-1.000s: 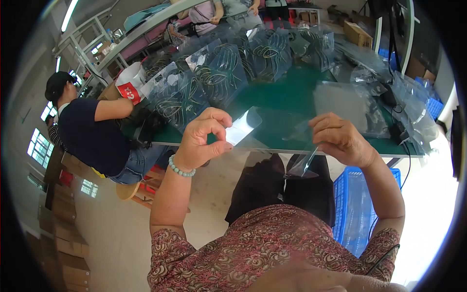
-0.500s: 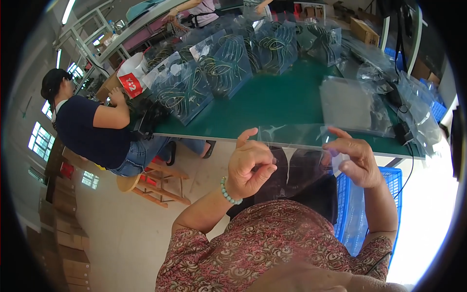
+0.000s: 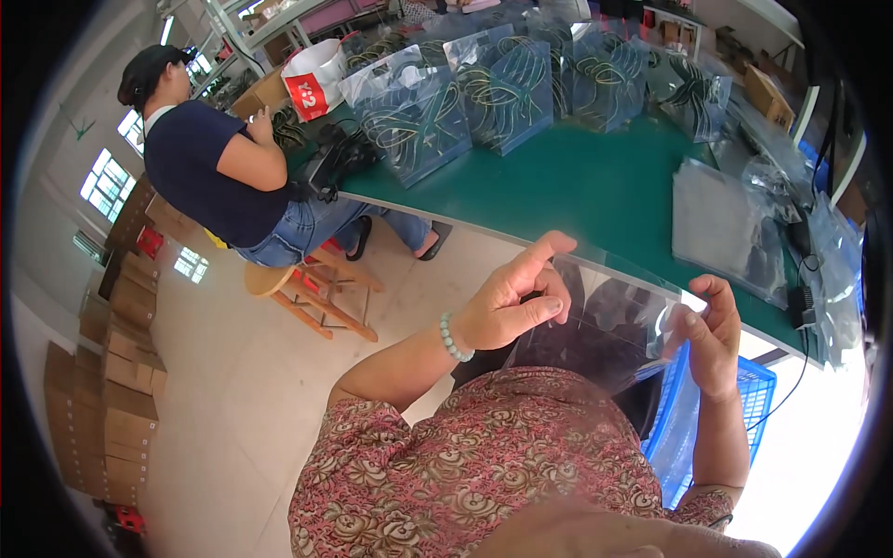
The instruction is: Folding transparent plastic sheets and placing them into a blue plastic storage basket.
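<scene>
A clear plastic bag [image 3: 609, 321], flat and see-through, stretches between my two hands in front of my lap, near the table's front edge. My left hand [image 3: 516, 302], with a beaded bracelet at its wrist, is closed at the bag's left side, with the index finger and thumb reaching forward. At the right edge, my right hand [image 3: 714, 342] pinches the bag between thumb and fingers. Glare and the clear film hide exactly where the fingertips grip. On the table, a stack of flat clear bags [image 3: 726, 232] lies beyond my right hand.
Upright clear bags of coiled cables [image 3: 507, 93] line the far side of the green table [image 3: 558, 186]. A blue crate [image 3: 752, 386] stands beside my right forearm. To the left, a person [image 3: 214, 167] sits on a wooden stool [image 3: 270, 279]; black cables [image 3: 339, 158] lie by the table corner.
The view has shifted, so the table and the seated person appear farther right. Both hands still hold the bag, now tilted, its right side lower. My left index finger is stretched farther out.
</scene>
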